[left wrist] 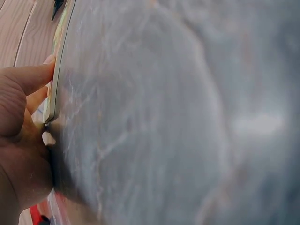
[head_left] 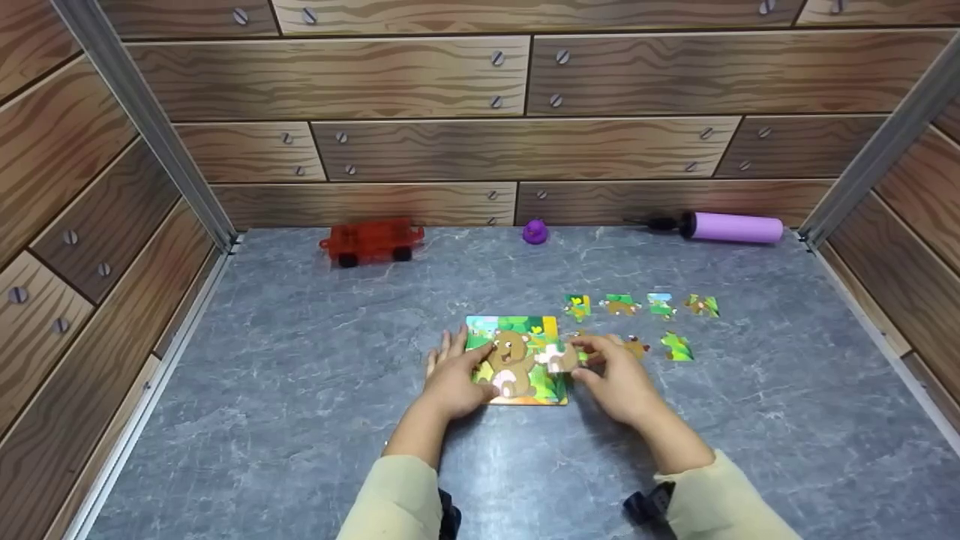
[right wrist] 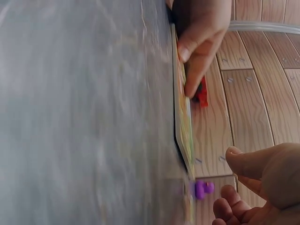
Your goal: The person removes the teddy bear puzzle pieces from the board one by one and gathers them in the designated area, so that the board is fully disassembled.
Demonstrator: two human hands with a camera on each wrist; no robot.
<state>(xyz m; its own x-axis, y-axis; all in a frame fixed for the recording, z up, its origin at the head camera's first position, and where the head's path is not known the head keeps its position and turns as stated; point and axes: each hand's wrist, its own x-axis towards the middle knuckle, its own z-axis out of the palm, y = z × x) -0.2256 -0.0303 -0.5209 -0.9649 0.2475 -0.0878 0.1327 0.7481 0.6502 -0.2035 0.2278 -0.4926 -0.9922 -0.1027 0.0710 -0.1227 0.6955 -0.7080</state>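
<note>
A square picture puzzle board (head_left: 553, 391) with a brown bear on it lies flat on the grey table. My left hand (head_left: 454, 381) rests at its left edge, thumb and forefinger pressing on the picture and the other fingers spread beside it. Over the board's right side, my right hand (head_left: 619, 381) pinches a brown and white puzzle piece (head_left: 559, 358) between thumb and forefinger. The right wrist view shows my right hand (right wrist: 267, 183) apart from the board; the piece itself cannot be made out there. In the left wrist view the board (left wrist: 58, 70) appears edge-on under my thumb.
Several loose puzzle pieces (head_left: 660, 304) lie right of the board, with a green piece (head_left: 677, 346) nearer and others partly behind my right hand. Along the back wall (head_left: 420, 150) stand a red toy wagon (head_left: 373, 240), a purple rubber duck (head_left: 535, 232) and a purple hand pump (head_left: 735, 227).
</note>
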